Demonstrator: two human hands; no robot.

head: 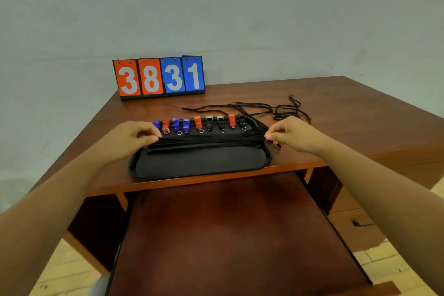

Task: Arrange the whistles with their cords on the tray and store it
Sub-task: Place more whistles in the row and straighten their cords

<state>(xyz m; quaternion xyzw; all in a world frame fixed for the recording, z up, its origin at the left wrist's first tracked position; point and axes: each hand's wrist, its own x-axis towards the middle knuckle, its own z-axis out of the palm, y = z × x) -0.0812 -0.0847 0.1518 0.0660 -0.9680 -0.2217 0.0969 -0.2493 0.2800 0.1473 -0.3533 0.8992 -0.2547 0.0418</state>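
Dark reddish wood fills the nearest ground: a pulled-out shelf [235,235] lies open below both grips, under the desk [348,113] edge; just above it sits the black tray [199,163], its long axis running from one hand to the other, its near half bare. Across the tray's middle lies a bundle of cords [209,140], drawn out straight along that same axis; the left hand [129,136] pinches one end between thumb and fingers, the right hand [292,134] pinches the other end, both closed on the cords. The cords look soft, limp and light, likely to slump or tangle once let go; holding them at the two ends, taut, seems the sound way to lay them flat. Just beyond the grips stand the whistles [199,124], blue, red and dark ones in a row along the tray's far edge, mouthpieces pointing away and rings toward the hands; small hard plastic, light, probably easy to knock over. Past the right hand loose cords [271,110] sprawl on the desk, possibly tangled, though the view is too fine to say; farthest, beyond the left hand, a scoreboard [159,78] stands against the wall.
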